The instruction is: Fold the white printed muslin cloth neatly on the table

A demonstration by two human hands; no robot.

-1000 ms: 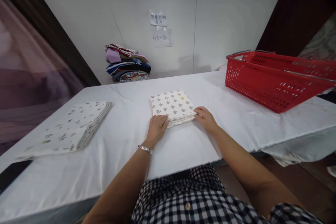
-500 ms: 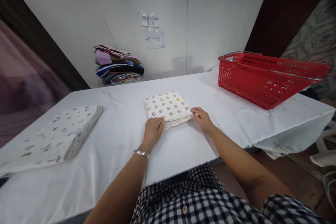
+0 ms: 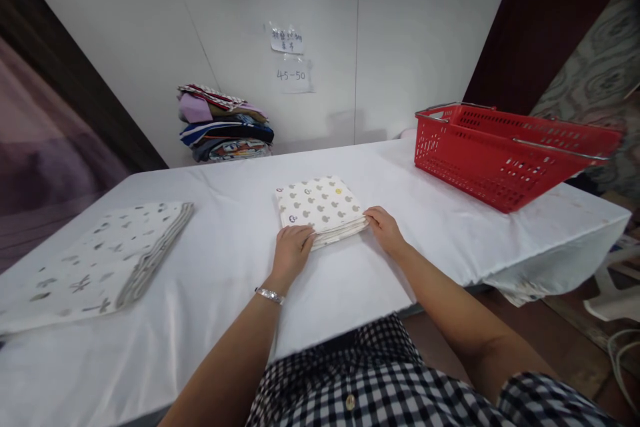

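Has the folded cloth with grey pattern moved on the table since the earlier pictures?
No. The folded cloth lies in the same place relative to the clothes pile and red basket; only the camera shifted. Both hands, left hand and right hand, touch its near edge.

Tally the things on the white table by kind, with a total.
Folded patterned cloths lying singly: 2, the mushroom-print cloth under the left hand and right hand, and the leaf-print cloth
Stacks of folded fabrics: 1, the colourful stack by the wall
Baskets: 1, the red basket
Total: 4

White table (image 3: 240, 293) bears folded cloths (image 3: 320, 208), red basket (image 3: 505, 153).
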